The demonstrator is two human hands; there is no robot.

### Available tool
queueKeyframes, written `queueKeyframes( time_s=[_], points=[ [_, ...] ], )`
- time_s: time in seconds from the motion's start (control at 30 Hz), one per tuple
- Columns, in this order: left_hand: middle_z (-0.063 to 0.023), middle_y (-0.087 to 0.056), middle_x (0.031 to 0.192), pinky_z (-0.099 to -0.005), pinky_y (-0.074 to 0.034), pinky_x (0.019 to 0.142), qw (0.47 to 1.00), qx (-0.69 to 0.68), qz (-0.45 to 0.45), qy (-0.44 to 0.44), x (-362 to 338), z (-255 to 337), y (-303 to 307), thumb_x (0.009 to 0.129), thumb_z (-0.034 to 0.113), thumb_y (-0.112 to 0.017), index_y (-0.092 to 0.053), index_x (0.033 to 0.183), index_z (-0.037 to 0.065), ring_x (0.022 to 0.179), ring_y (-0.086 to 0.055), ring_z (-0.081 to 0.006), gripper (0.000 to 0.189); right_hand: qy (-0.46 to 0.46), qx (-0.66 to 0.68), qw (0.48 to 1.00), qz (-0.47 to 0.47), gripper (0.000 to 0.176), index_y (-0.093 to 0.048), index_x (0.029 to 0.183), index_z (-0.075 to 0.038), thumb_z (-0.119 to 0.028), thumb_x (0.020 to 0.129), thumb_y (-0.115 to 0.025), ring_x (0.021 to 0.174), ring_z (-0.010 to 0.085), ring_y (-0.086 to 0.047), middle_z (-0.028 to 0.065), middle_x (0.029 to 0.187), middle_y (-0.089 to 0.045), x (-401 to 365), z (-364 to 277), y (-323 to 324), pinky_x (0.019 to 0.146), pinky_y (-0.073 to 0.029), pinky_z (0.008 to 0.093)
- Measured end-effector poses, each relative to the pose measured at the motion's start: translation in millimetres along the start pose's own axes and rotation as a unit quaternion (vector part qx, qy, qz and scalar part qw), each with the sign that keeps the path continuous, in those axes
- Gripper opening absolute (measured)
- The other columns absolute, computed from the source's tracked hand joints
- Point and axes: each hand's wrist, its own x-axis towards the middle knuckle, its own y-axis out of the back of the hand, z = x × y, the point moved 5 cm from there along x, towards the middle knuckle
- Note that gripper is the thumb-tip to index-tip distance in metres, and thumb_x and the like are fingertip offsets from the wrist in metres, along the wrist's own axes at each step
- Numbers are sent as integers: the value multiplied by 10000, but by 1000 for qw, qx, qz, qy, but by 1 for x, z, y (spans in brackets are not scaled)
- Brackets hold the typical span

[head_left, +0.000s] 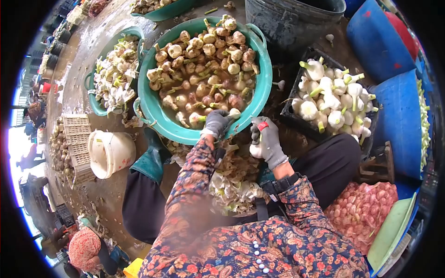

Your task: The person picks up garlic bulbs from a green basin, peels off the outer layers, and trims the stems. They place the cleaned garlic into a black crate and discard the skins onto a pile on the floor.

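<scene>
My left hand, in a grey glove, is over the near rim of a green basin. Its curled fingers are at a pale garlic bulb and seem to grip it. In the basin, several brownish garlic bulbs with cut stems lie in murky water. Just outside the rim, my right hand, gloved in grey with a red patch, is closed on a white garlic bulb. Part of that bulb is hidden by the fingers. Between my legs lies a heap of peeled garlic skins.
To the right stands a black crate of clean white garlic. Blue tubs and a pink net sack of bulbs are beyond. At left are a green tub of skins, a white bucket and another person.
</scene>
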Motion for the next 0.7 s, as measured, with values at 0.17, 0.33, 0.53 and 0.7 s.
queueKeyframes(
  time_s=[0.17,0.33,0.53,0.7],
  points=[
    [-57,-668,837,-253,-483,744,971,-211,-73,-82,-76,27,23,739,130,-719,-645,985,14,793,-608,-118,282,-56,-139,989,10,384,-553,1036,-95,-408,823,-614,541,97,-473,-7,705,-525,5,23,-3,425,-347,248],
    [-57,-618,987,-247,-493,759,955,-191,13,-227,-133,53,33,714,98,-738,-528,1144,3,858,-587,-101,487,-129,33,971,-198,358,-577,938,-82,-431,872,-527,562,100,-513,8,713,-570,-22,32,-25,453,-377,232],
    [-80,-627,944,-261,-491,733,983,-61,39,-169,-164,52,41,663,193,-800,-601,1042,0,811,-602,-126,469,144,-370,915,-65,464,-633,853,-15,-476,804,-611,695,161,-569,118,739,-611,-40,12,-20,663,-444,302],
    [-79,-617,887,-277,-489,725,957,30,62,-281,-180,60,46,637,192,-811,-632,984,28,790,-602,-138,424,209,-410,880,-114,310,-640,896,-30,-325,803,-643,684,180,-566,132,747,-610,-49,8,-30,655,-443,315]
  ],
)
